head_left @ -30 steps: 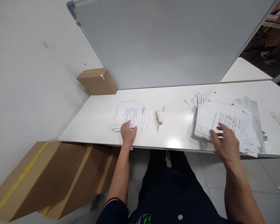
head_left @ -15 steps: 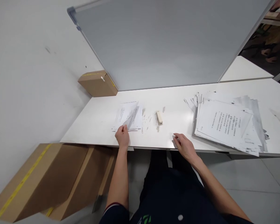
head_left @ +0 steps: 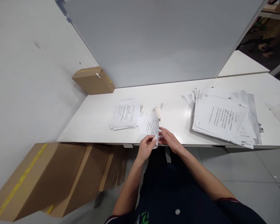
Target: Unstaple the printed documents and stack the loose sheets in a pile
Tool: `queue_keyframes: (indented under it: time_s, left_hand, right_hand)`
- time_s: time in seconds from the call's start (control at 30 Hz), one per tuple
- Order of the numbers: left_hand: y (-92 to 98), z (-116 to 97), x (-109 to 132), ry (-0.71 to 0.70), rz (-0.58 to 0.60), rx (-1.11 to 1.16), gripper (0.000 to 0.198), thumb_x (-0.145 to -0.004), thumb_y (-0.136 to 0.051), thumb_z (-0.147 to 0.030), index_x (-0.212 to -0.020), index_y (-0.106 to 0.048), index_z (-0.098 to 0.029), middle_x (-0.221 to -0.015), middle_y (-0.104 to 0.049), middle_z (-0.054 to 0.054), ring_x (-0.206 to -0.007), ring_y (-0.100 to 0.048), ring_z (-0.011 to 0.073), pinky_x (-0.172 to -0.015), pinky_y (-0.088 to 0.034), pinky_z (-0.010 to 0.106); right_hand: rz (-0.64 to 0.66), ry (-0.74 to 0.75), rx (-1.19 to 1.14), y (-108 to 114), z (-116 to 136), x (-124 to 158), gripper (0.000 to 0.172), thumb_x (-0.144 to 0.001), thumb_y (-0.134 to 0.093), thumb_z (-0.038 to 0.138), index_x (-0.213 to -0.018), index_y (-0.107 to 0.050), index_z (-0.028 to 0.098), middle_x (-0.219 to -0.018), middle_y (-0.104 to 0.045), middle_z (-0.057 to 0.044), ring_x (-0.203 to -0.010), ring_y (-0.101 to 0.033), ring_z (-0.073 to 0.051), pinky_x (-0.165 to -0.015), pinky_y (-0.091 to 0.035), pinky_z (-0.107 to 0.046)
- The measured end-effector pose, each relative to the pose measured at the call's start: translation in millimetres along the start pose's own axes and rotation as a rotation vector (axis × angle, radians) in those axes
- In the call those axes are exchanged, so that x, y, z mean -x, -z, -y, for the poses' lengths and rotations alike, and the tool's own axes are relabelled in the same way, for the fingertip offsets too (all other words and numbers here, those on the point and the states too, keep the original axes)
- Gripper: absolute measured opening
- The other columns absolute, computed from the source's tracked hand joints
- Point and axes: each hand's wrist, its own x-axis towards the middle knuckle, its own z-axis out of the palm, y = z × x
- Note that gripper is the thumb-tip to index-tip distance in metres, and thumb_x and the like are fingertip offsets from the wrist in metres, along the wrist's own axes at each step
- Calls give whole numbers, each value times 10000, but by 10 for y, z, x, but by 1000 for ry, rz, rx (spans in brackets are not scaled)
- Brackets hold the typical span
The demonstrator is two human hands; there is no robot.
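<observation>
Papers in a small stack [head_left: 125, 113] lie on the worktop [head_left: 95, 123] near its left end. Next, at the front edge, our left hand [head_left: 146, 147] pinches a printed sheet [head_left: 150, 125] by its low corner, and our right hand [head_left: 169, 140] holds the same sheet from the other side. A stapler [head_left: 158, 111] peeks out just behind the sheet. A big messy pile [head_left: 224, 116] lies toward the right end.

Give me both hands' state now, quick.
Left hand: closed on the printed sheet.
Right hand: touching the same sheet's edge; grip cannot be told.
</observation>
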Motion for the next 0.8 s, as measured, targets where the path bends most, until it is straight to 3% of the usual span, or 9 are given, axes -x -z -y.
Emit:
queue_keyframes:
  time_s: [0.07,0.13,0.27,0.4,0.67,0.8]
  left_hand:
    - [-26,6,-25,9,92,64,312,-717,-578,-409,-899,-561,-156,-883,-616,53,-813,-572,144,-735,-460,258]
    - [-8,6,-90,51,111,138,341,-726,-563,-448,-890,-555,-149,-905,-607,68,-828,-576,148,-764,-466,283]
    - [41,0,-239,181,109,282,400,-730,-520,-525,-807,-534,-133,-786,-589,46,-685,-579,122,-686,-496,295]
    - [48,-18,-296,188,124,294,364,-693,-586,-484,-776,-534,-134,-704,-550,3,-642,-550,103,-617,-499,257]
    - [46,37,-295,223,123,365,311,-689,-612,-425,-773,-550,-132,-688,-570,-5,-630,-550,101,-636,-501,271]
    - [59,79,-283,222,85,377,274,-688,-609,-375,-794,-578,-125,-716,-614,21,-643,-572,129,-625,-491,279]
  right_hand:
    - [-4,31,67,-12,-49,-19,481,-834,-387,484,-1252,-423,248,-1146,-548,-67,-864,-586,-166,-765,-502,-346]
    - [-2,87,175,-13,-78,-13,458,-835,-398,467,-1242,-448,264,-1145,-556,-49,-916,-567,-178,-795,-484,-357]
    - [10,190,344,-31,-88,21,432,-826,-439,420,-1231,-472,274,-1158,-550,-46,-947,-552,-181,-823,-456,-352]
    - [10,258,413,-64,-78,40,403,-823,-450,375,-1212,-488,276,-1165,-536,-55,-921,-559,-168,-823,-442,-341]
    - [25,164,364,-27,2,9,426,-821,-429,433,-1196,-483,236,-1043,-578,-50,-806,-561,-155,-708,-449,-299]
    - [-28,192,435,45,62,-85,338,-811,-431,406,-1055,-548,205,-966,-602,-41,-853,-539,-186,-725,-423,-309]
